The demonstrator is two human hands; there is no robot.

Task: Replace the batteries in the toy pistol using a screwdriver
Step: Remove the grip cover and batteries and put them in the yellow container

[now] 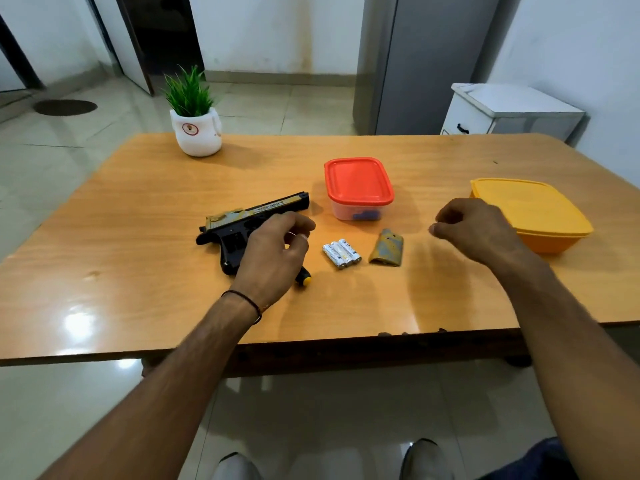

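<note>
The black and gold toy pistol (242, 216) lies on its side on the wooden table (138, 237), its grip open. My left hand (273, 251) hovers over the grip, fingers curled round the screwdriver (303, 276); its black and yellow handle end pokes out beside my palm. Three white batteries (342, 253) lie side by side to the right. The removed gold battery cover (387, 251) lies beside them. Above the table, right of the cover, my right hand (474, 226) has its fingers curled in, and nothing shows in it.
A clear box with a red lid (358, 183) stands behind the batteries. A yellow lidded container (533, 213) sits at the right edge. A white pot with a green plant (195, 128) stands at the back left.
</note>
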